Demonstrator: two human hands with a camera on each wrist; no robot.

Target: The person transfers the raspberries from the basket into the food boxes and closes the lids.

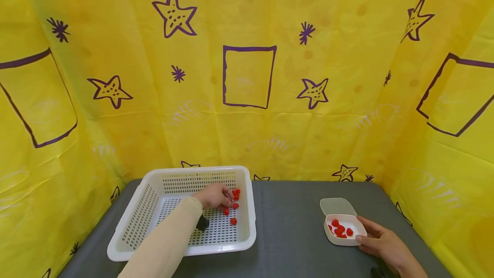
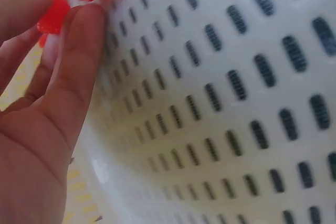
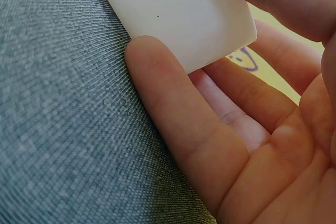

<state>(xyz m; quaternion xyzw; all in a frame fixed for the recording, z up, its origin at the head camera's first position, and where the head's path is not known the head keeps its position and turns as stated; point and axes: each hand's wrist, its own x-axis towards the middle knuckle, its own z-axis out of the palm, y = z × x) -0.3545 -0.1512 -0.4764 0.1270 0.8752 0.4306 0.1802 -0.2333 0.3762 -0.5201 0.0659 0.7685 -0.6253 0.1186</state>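
Before a yellow curtain [image 1: 247, 76], a red berry [image 2: 54, 16] sits between left fingers [image 2: 79, 59].

Yellow fabric [image 1: 270, 128] printed with purple starfish [image 1: 175, 13] hangs along the far, left and right edges of a dark grey desk [image 1: 289, 226].
Beyond the far edge, a four-sided purple outline [image 1: 250, 77] sits among the starfish and spiky bursts [image 1: 306, 33], with faint white ribbed markings [image 1: 269, 145] lower on the folds. Near the desk's far right corner, a small starfish [image 1: 345, 173] and a small burst [image 1: 369, 178] show just above the edge. Larger outlines mark the side panels left [image 1: 38, 98] and right [image 1: 461, 93]. Seen close, the desk's surface [image 3: 63, 119] shows a woven texture.
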